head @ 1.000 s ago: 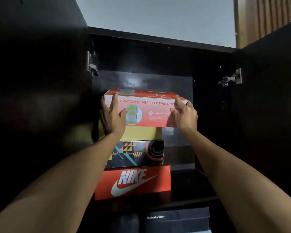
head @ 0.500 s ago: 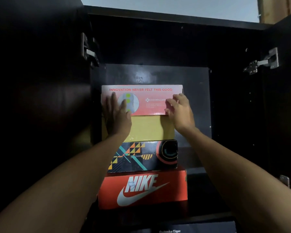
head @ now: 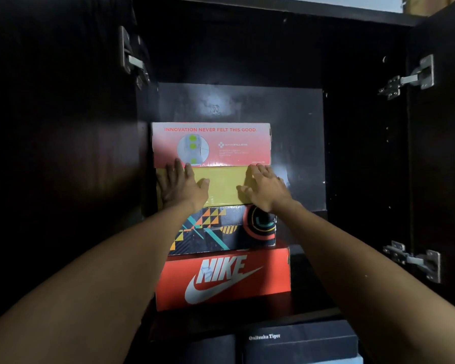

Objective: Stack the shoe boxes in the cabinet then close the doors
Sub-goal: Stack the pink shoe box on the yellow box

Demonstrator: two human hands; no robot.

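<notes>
Four shoe boxes are sitting stacked on the cabinet shelf [head: 313, 315], so the stacking's looking basically done; both doors are still hanging open. Landmark: the yellow box [head: 222, 185]. Pink box [head: 210, 144] is directly above it, patterned box [head: 222, 228] directly below, red Nike box [head: 222, 278] under that. All flat-sided cardboard, glossy print. Left hand [head: 181, 186] and right hand [head: 265, 187] are pressing flat on the yellow front, fingers spread, gripping nothing.

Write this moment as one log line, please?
stack: four boxes, pink box on top | left hand, right hand: flat on yellow box | doors: open
</notes>
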